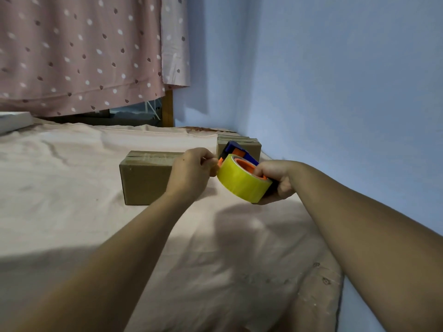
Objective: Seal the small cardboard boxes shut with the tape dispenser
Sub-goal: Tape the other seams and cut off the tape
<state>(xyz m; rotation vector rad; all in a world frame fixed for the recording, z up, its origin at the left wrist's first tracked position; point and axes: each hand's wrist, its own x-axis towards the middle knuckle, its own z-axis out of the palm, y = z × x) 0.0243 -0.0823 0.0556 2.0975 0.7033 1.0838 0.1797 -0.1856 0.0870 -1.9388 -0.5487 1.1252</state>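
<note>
I hold a tape dispenser [242, 173] in the air above the bed; it is blue and orange with a yellow roll of tape. My right hand [275, 180] grips its handle from the right side. My left hand [194, 173] pinches at the dispenser's front end, where the tape leaves the roll. A small cardboard box [143, 178] lies on the sheet just behind my left hand, with clear tape along its top seam. A second cardboard box [251, 146] sits farther back by the wall, partly hidden behind the dispenser.
A pale pink sheet [84, 212] covers the bed. The blue wall [335, 104] runs close along the right side. A dotted pink curtain [79, 53] hangs at the back. A white flat object [14, 121] lies at the far left edge.
</note>
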